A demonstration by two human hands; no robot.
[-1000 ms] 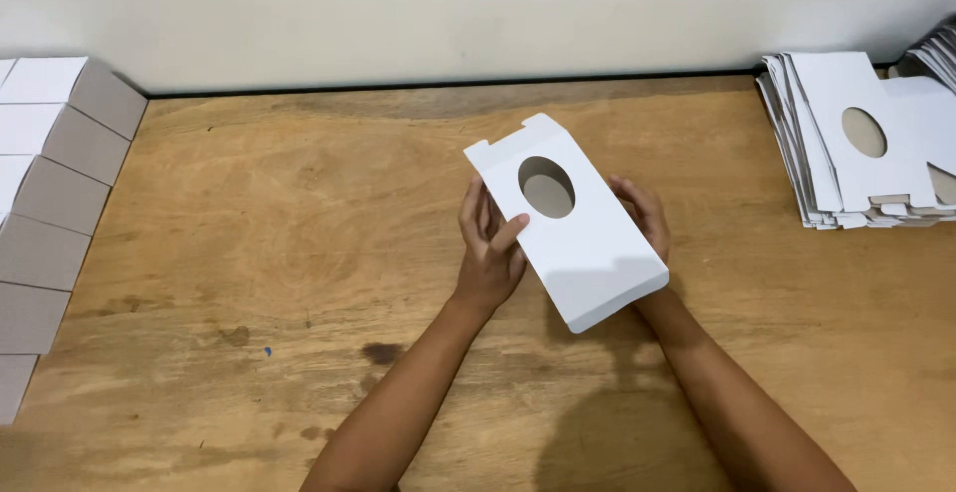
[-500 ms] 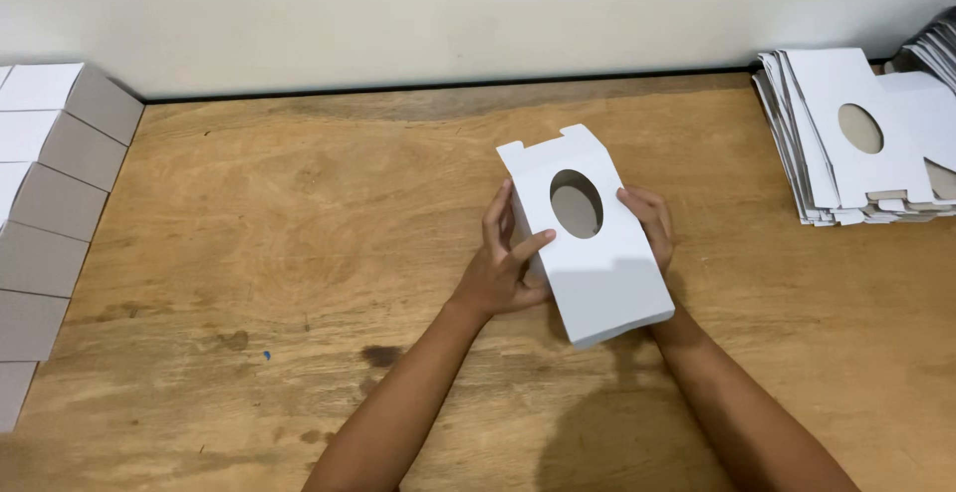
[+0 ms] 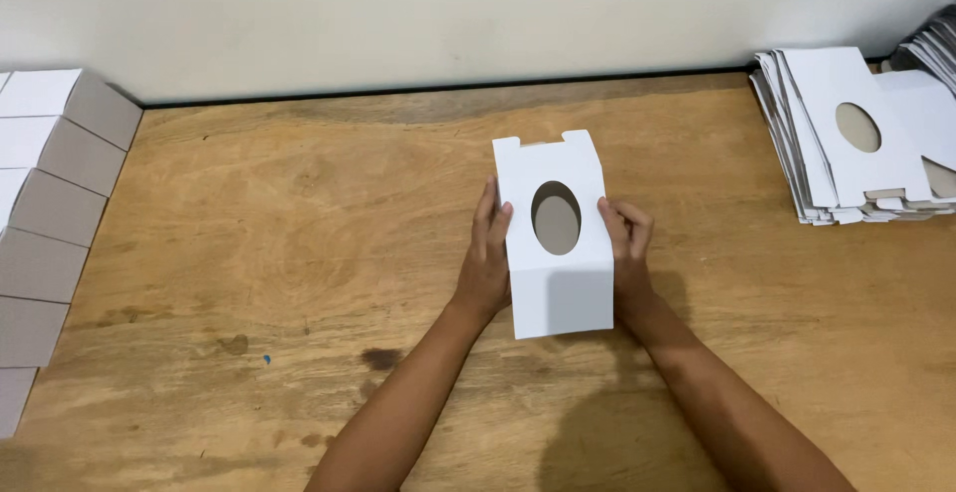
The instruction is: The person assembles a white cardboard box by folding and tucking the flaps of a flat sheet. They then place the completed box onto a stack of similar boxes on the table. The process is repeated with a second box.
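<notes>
A white cardboard box blank [image 3: 560,283] with an oval cut-out stands upright over the middle of the wooden table [image 3: 279,253], partly opened into a sleeve shape. My left hand [image 3: 488,263] grips its left edge, fingers pointing up along the side. Its right edge is pinched by my right hand [image 3: 625,253]. Both forearms reach in from the bottom of the view. Small tabs stick up at the blank's top edge.
A stack of flat white blanks with oval holes [image 3: 846,143] lies at the table's far right. A row of folded white boxes [image 3: 45,213] lines the left edge. A pale wall [image 3: 448,14] runs behind the table.
The blank has turned from a tilted, diagonal pose to upright and square to me. Both hands shifted slightly right with it and now hold its two sides.
</notes>
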